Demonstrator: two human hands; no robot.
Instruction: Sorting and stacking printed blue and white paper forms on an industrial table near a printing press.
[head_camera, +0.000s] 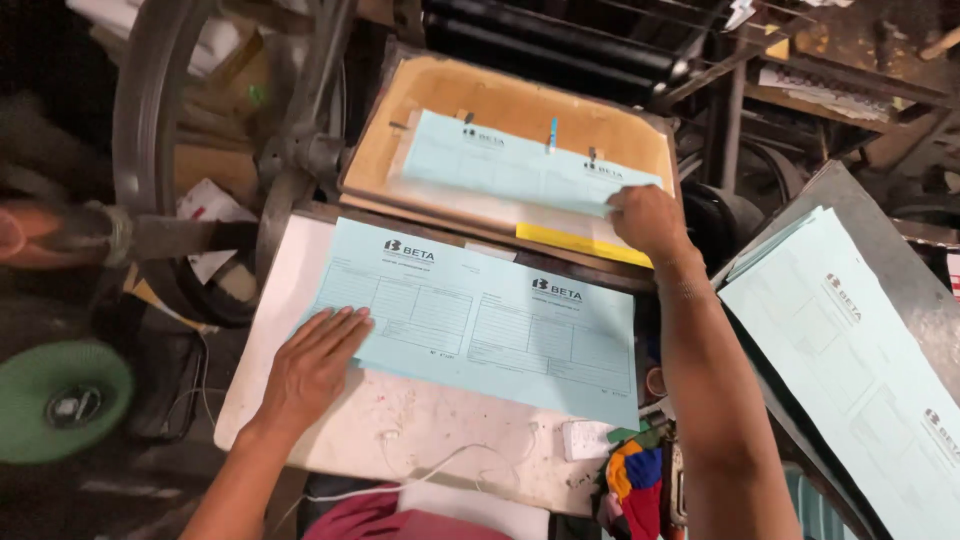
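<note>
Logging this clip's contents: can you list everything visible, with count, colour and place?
printed sheet: one, light blue, flat on the white table
sheet on platen: one, light blue, on the tan press bed
sheet stack: one, light blue, on the slanted board at right
flywheel: one, grey metal, upper left
round object: one, green, lower left
cloth: one, multicoloured, table's right edge
left hand: flat on printed sheet
right hand: on platen sheet's corner

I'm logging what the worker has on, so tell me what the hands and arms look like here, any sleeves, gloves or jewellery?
Both hands are bare: the left hand and right hand wear no gloves. Both forearms are uncovered as far as the frame shows, with no sleeve in view. No rings, watch or bracelet can be made out on either wrist.
</note>
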